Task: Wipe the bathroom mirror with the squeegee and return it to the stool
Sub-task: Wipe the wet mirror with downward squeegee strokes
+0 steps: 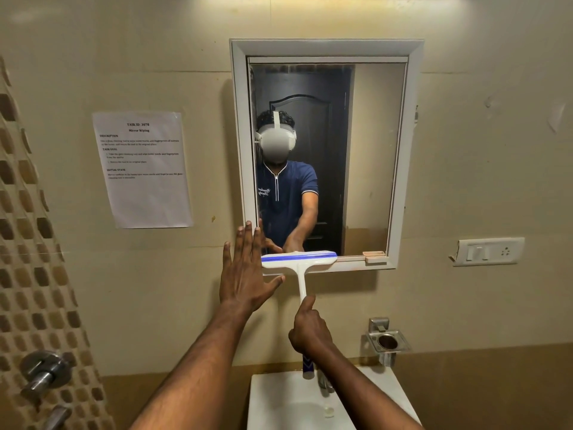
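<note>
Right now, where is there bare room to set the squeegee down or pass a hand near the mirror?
Bare: the white basin rim left of the tap, and the beige wall between the taped paper sheet and the white-framed mirror. Crowded: the mirror's bottom edge, where the open left hand and the white blue-bladed squeegee, held by the right hand, sit together.

A white printed paper sheet [142, 169] hangs at left centre. A white switch-and-socket plate [488, 251] sits at right, a steel cup holder [387, 341] below it, a white ceramic basin [279, 401] bottom centre, chrome tap handles [43, 372] lower left.
</note>
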